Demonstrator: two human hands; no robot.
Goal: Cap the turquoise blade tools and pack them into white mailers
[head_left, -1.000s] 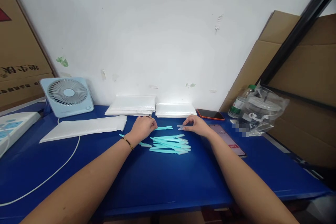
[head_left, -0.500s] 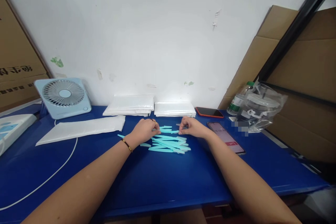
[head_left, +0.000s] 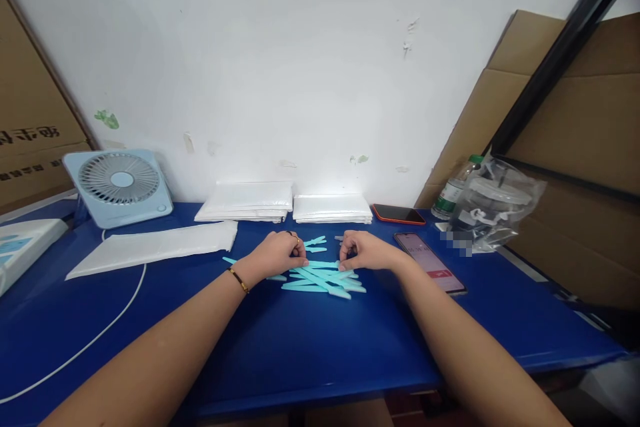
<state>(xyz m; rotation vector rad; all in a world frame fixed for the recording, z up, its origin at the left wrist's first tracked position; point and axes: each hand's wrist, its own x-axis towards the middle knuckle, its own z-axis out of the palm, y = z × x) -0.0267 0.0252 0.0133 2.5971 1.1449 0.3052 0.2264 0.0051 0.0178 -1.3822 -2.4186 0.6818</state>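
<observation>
Several slim turquoise sticks with paler capped ends, which look like eyebrow razors (head_left: pixel 323 277), lie crisscrossed in a pile on the blue table (head_left: pixel 310 347). At the pile's far side, my left hand (head_left: pixel 284 253) has its fingers pinched at the left end of one eyebrow razor (head_left: pixel 321 265). The fingers of my right hand (head_left: pixel 365 251) are closed at its other end. Just beyond my fingertips lie a few more turquoise razors (head_left: pixel 316 249), partly hidden by my left hand. Another razor's tip (head_left: pixel 229 260) pokes out left of my left wrist.
White padded mailers (head_left: pixel 245 197) are stacked by the wall, with a second stack (head_left: pixel 333 207) beside them. A single white mailer (head_left: pixel 155 249) lies left, near a light-blue fan (head_left: pixel 120 180) and its cable. Two phones (head_left: pixel 430 263), a bottle (head_left: pixel 453 193) and a bagged cup (head_left: pixel 493 203) stand right.
Both hands have come slightly nearer to me, from the small razors at the back to the edge of the pile. Some razors at the pile's front have shifted.
</observation>
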